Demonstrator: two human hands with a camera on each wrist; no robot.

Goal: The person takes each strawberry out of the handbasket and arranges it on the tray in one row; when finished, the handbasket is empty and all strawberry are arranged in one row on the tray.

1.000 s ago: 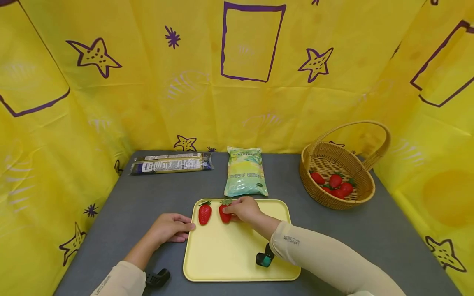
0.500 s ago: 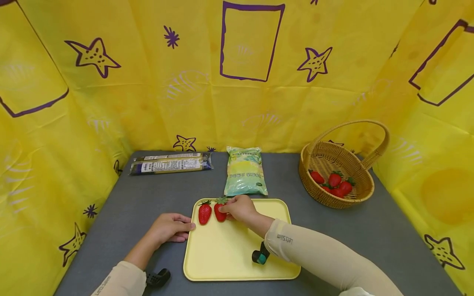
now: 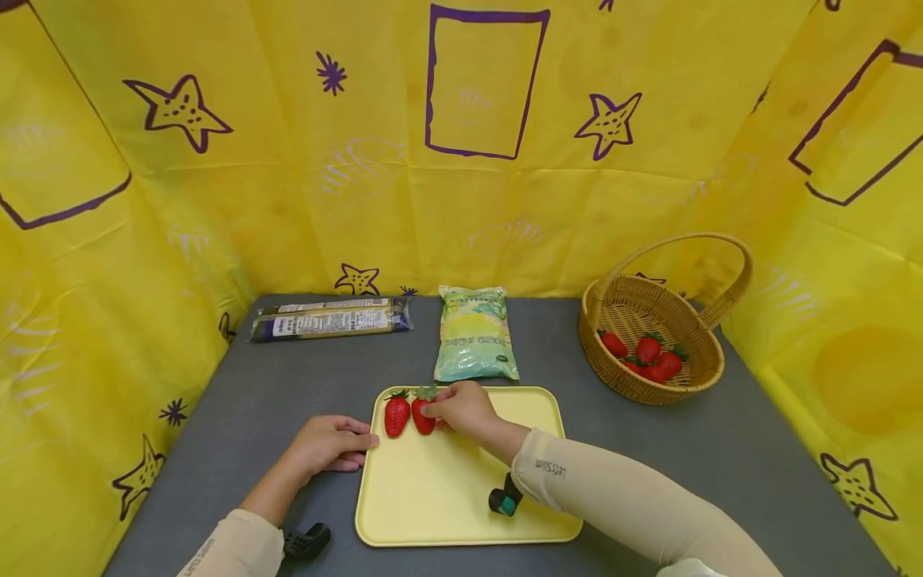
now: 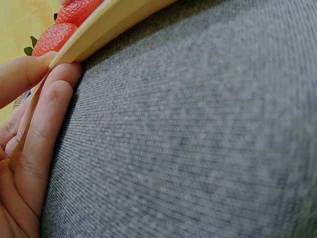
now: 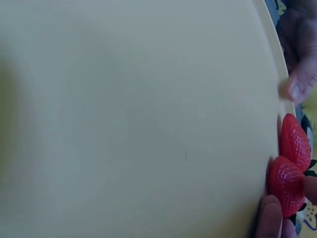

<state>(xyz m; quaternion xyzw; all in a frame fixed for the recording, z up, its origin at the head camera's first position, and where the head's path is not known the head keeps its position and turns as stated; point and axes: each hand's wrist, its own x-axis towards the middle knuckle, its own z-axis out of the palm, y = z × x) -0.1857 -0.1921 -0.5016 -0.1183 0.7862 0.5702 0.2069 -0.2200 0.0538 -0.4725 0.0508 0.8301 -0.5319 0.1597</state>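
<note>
My right hand [image 3: 467, 411] pinches a red strawberry [image 3: 422, 418] between thumb and fingers at the far left of the pale yellow tray [image 3: 461, 505]. A second strawberry [image 3: 397, 415] lies just left of it; in the right wrist view the held strawberry [image 5: 287, 186] and its neighbour [image 5: 295, 142] touch. Both have green leafy tops pointing away from me. With my left hand [image 3: 330, 445] I grip the tray's left rim. The left wrist view shows the thumb over the rim [image 4: 94, 37] and a finger [image 4: 52, 114] against its outer side.
A wicker basket [image 3: 604, 361] with a tall handle stands at the right, holding several strawberries. Behind the tray lies a green-yellow packet [image 3: 476, 336]. Long clear-wrapped packages [image 3: 332, 319] lie at back left. Yellow patterned cloth [image 3: 490, 216] surrounds the grey table [image 3: 303, 377].
My right hand has slid its strawberry leftward along the tray until it meets the other one. The left hand keeps its place at the rim.
</note>
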